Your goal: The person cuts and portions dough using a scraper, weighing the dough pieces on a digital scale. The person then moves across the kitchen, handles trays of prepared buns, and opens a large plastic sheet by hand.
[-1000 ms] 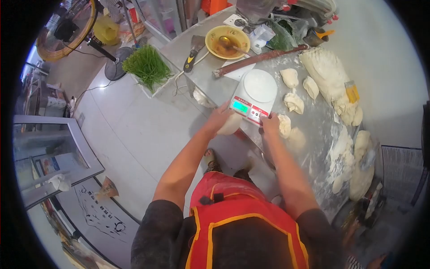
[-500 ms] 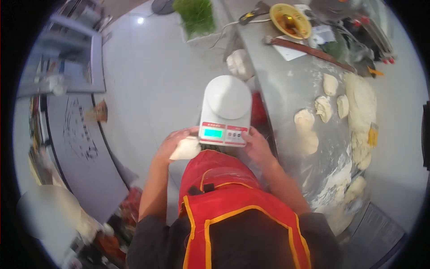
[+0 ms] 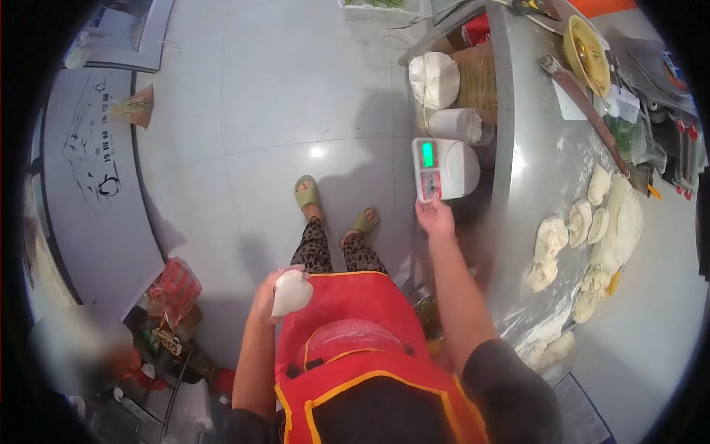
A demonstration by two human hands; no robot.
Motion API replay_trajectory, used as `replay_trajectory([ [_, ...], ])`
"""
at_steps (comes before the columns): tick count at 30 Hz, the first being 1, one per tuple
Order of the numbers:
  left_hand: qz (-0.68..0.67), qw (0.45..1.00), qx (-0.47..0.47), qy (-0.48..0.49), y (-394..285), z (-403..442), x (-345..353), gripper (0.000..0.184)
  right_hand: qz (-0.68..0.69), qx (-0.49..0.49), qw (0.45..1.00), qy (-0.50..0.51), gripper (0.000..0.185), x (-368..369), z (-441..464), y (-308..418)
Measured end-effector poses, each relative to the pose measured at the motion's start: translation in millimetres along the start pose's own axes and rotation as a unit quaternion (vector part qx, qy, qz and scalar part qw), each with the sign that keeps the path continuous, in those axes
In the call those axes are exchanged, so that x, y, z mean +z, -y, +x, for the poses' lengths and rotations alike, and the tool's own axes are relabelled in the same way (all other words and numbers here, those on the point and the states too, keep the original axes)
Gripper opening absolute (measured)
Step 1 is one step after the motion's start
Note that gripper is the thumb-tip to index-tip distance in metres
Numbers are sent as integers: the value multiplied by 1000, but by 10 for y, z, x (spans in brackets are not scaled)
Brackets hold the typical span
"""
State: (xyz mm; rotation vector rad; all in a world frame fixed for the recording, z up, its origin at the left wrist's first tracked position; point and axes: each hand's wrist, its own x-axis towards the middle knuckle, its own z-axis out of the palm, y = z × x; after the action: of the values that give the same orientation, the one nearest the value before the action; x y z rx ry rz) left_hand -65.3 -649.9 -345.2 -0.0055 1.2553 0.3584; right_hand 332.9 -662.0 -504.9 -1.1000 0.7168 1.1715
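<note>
My left hand [image 3: 278,287] is closed round a piece of pale dough [image 3: 293,293], held low in front of the red apron [image 3: 355,318]. My right hand [image 3: 435,216] reaches forward and grips one end of a white kitchen scale [image 3: 464,169]. The scale is turned sideways, its lit green display [image 3: 427,154] facing up, at the opening under the metal worktable. My right fingers are partly hidden at the scale's edge.
On the floury metal worktable [image 3: 529,111] lie several dough pieces [image 3: 580,222] and a long dough mass [image 3: 621,229]. A yellow bowl [image 3: 584,55] and a brown stick [image 3: 588,111] lie farther back. Below stand a white bag [image 3: 434,79] and a white roll [image 3: 455,124].
My right hand has carried the scale right and turned it, from in front of my body to beneath the table edge. My left hand has let go of it, keeping the dough.
</note>
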Motion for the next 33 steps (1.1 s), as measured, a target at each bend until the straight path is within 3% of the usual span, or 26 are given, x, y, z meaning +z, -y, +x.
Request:
replay_trajectory([
  [4,19,1000,-6,7,-8,198,-216,44,16,-63,998,-11,26,402,565,234],
  [5,0,1000,-14,14,-37,246,-279,44,54,-63,996,-12,17,490,674,320],
  [7,-41,999,-26,20,-133,247,-311,45,80,-84,992,54,19,431,999,470],
  [10,-63,991,64,103,7,280,-534,44,51,-89,988,111,22,494,1266,591],
  [11,-80,993,66,54,-90,176,-355,42,37,-91,988,122,23,487,1334,652],
  [12,-95,995,-23,14,-128,245,-316,39,27,-90,988,125,23,533,1428,677],
  [13,-90,995,-11,30,-130,255,-302,39,11,-100,987,127,24,538,1561,767],
  [14,-93,995,30,-2,-56,377,-411,39,3,-113,987,112,25,704,1753,704],
  [15,-75,997,6,11,56,598,-419,40,2,-140,986,92,26,744,1793,717],
  [17,-39,997,58,19,-108,394,-221,40,2,-180,981,67,28,812,1879,718],
  [21,-121,980,115,108,-217,114,-3,41,-5,-227,973,44,32,794,1883,753],
  [22,-124,990,-3,66,-14,553,-197,44,-14,-239,970,48,32,853,1777,732],
  [24,-116,992,-19,54,-2,560,-112,47,-31,-264,962,55,32,959,1567,688],
  [26,-89,996,-11,13,-166,327,137,50,-97,-243,965,26,32,946,1550,685],
  [29,-106,991,-20,82,-255,173,276,50,-199,-214,956,-17,31,739,1590,628],
  [31,-155,969,15,189,-89,396,234,50,-16,-15,999,50,15,486,1803,631],
  [32,-174,958,28,228,-42,515,252,49,-89,53,975,197,20,425,1727,531],
  [33,-193,944,38,266,2,628,274,49,-148,24,987,66,31,311,1962,375],
])
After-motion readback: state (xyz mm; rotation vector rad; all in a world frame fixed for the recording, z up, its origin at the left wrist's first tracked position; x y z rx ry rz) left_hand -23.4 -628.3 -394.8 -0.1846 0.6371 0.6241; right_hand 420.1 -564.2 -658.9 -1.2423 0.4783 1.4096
